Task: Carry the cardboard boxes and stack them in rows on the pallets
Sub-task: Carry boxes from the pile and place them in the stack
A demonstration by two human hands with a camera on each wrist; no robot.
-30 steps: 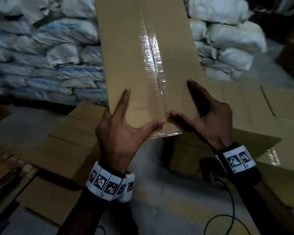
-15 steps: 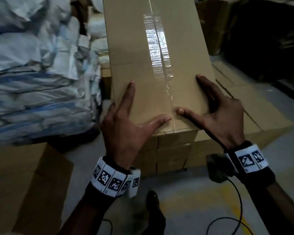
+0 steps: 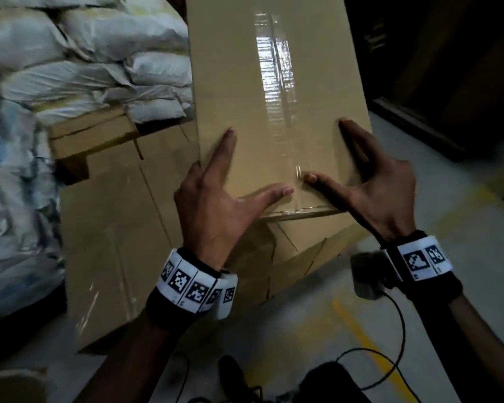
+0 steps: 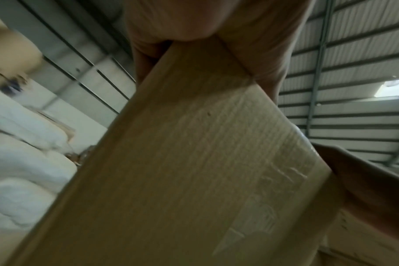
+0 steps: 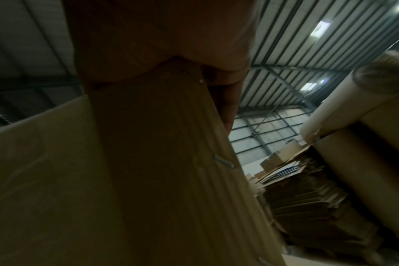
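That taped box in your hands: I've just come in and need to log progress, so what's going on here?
A person is carrying one taped cardboard box, holding its near end with the left hand and right hand, thumbs on top and fingers wrapped underneath. It is in the air, not yet set down. Below it lie other cardboard boxes, with white sacks piled to the left. No pallet is visible.

**Carried box runs out of frame, fingers hidden beneath**

The cardboard box (image 3: 274, 112) is cut off at the head view's top edge. Most fingers of the left hand (image 3: 216, 210) and right hand (image 3: 381, 193) are hidden, apparently under it. Sacks (image 3: 18, 199) at left blur.
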